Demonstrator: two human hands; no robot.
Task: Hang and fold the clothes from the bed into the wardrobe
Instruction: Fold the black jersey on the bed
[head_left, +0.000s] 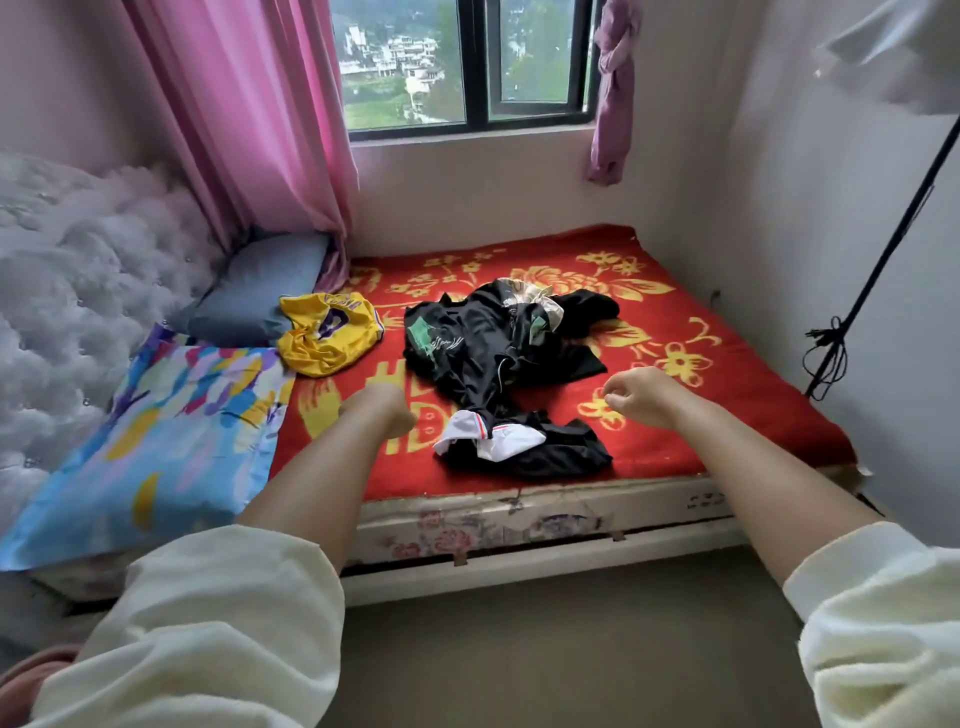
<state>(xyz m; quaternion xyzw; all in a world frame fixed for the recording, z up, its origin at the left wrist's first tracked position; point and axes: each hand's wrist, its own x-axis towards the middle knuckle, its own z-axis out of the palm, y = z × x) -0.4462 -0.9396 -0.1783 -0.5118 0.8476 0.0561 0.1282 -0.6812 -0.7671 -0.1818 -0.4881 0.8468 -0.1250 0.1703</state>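
Left hand (382, 410): reaches out over the bed, fingers loosely curled, grasping nothing; it hovers just to the left of the near end of the dark clothes.

Right hand (641, 397): also extended, fingers loosely bent, empty; it hangs to the right of the same clothes.

Black garments (498, 353): a crumpled pile between and beyond the two hands, with green and white print; unfolded.

Black-and-white garment (514, 441): bunched, nearest the bed edge, between the forearms, touching the black pile.

Yellow jersey (330, 332): purple trim, crumpled, beyond the left hand, resting partly against a blue-grey pillow (260, 291).

Red floral blanket (727, 415): covers the bed under all the clothes.

Multicoloured pillow (171, 431): left of the left hand.

Pink curtain (249, 119) and window (467, 62): well beyond both hands.

Wardrobe: not in view.

Progress, as judged: nothing on the bed is folded or hung; every visible piece remains to be picked up, and no garment is in hand.
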